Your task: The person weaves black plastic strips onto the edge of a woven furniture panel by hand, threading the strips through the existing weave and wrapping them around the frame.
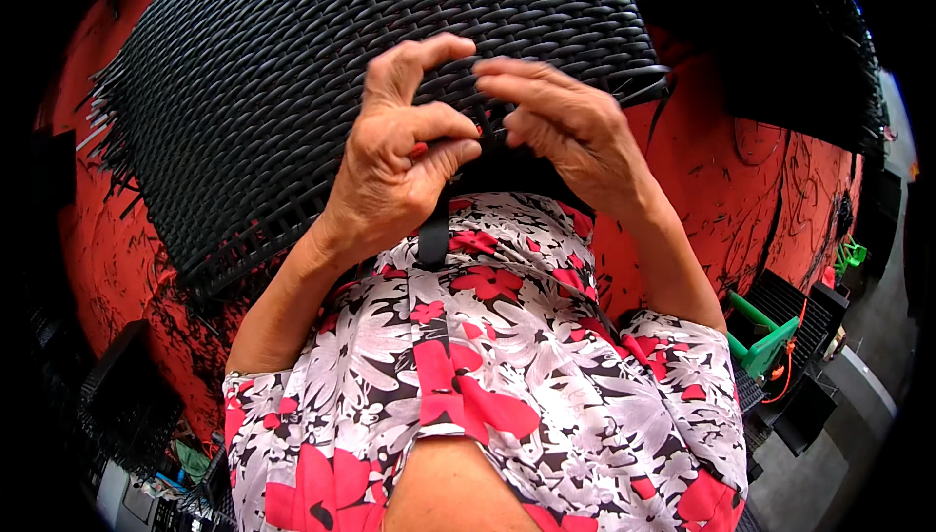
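A large woven panel of black synthetic rattan (322,93) lies in front of me, loose strand ends sticking out along its left edge. My left hand (398,142) is raised over its near right part, index finger arched up. The thumb and another finger of that hand come close together; what they pinch, if anything, is too small or dark to make out. Facing it, my right hand (570,122) has its fingers stretched toward the left one, slightly blurred, with nothing visible in them. A small gap separates the hands.
Dark strand scraps litter the red floor covering (721,181). Another dark woven piece (780,54) stands at the far right. At the lower right is a green frame-like object (765,337) with an orange cord. Black woven pieces (127,386) sit at the lower left.
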### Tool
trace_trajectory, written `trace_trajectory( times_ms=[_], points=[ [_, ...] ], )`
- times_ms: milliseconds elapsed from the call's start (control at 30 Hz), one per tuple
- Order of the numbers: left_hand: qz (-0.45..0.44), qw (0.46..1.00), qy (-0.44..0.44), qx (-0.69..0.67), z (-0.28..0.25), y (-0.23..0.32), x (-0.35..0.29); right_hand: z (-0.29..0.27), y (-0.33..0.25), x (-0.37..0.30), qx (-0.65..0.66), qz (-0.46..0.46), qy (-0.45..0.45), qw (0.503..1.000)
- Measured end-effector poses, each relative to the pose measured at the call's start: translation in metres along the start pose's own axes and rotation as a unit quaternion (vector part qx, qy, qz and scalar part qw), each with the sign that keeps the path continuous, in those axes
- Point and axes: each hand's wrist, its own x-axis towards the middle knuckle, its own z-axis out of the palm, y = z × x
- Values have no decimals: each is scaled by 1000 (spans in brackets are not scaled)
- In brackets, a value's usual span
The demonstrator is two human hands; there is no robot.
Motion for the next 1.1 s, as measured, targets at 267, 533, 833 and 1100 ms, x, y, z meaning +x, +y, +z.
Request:
trace_trajectory(
  times_ms=[267, 533, 833, 1100],
  points=[
    [-4, 989, 50, 140, 8, -30, -36, 1, 1, -2, -183, 17, -41, 982],
    [32, 968, 10, 250, 20, -35, -40, 15, -8, -5, -394, -2, -23, 919],
    [-22, 944, -76, 322, 30, -26, -37, 20, -22, -6, -470, 40, -75, 879],
    [-66, 970, 20, 233, 40, -34, -39, 20, -9, -5, -331, 26, -57, 942]
  ],
)
